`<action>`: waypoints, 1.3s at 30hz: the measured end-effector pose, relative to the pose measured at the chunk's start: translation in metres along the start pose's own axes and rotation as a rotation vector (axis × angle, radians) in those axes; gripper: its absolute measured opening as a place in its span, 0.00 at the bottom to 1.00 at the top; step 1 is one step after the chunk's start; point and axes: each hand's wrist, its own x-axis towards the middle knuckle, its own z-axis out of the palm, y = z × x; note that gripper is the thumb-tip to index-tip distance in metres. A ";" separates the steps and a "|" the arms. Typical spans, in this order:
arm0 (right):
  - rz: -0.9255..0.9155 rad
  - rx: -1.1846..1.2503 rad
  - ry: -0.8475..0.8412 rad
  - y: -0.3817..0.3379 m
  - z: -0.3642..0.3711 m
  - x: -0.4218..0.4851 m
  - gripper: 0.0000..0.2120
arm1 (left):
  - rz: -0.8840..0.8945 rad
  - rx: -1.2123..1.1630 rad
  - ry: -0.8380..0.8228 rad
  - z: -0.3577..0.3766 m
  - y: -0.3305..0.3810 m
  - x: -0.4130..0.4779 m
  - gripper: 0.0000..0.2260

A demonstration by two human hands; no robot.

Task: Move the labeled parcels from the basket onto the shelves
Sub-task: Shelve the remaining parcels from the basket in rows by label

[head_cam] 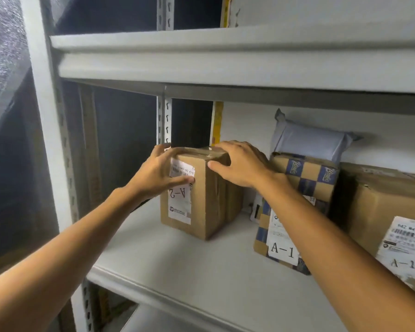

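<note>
Both hands are on the same brown cardboard box (199,192), which stands upright on the grey shelf (177,259). The left hand (161,171) is spread wide: its thumb lies across the white label (180,195) on the front of the box, and its fingers reach over the upper left edge. The right hand (237,164) is also open, with the palm on the upper right corner of the box, the fingers curved over the taped top and the thumb pointing left along the front edge. So the box is pressed between the two hands near its top, and its bottom rests on the shelf.

The label carries the mark "A-2", which appears upside down. The box stands at the left part of the shelf, under the upper shelf board (225,61).

To the right, just beside the right wrist, leans a checkered blue and brown box (304,178) with a label "A-1". Behind it stands a grey plastic mailer bag (309,142). Further right is a large brown box (381,202), also marked "A-1". These parcels are apart from the held box.
</note>
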 end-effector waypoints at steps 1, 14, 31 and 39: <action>0.039 0.046 -0.018 -0.001 0.002 0.004 0.27 | 0.001 -0.061 0.000 0.003 -0.003 0.003 0.36; 0.193 0.040 -0.131 -0.010 0.011 0.013 0.32 | 0.017 -0.488 -0.334 0.049 -0.046 0.027 0.52; 0.237 -0.226 -0.112 -0.004 -0.018 -0.027 0.45 | 0.200 -0.617 -0.333 0.082 0.001 0.005 0.53; 0.238 -0.303 -0.039 0.000 -0.023 -0.050 0.43 | 0.221 -0.662 -0.361 0.105 0.003 -0.003 0.57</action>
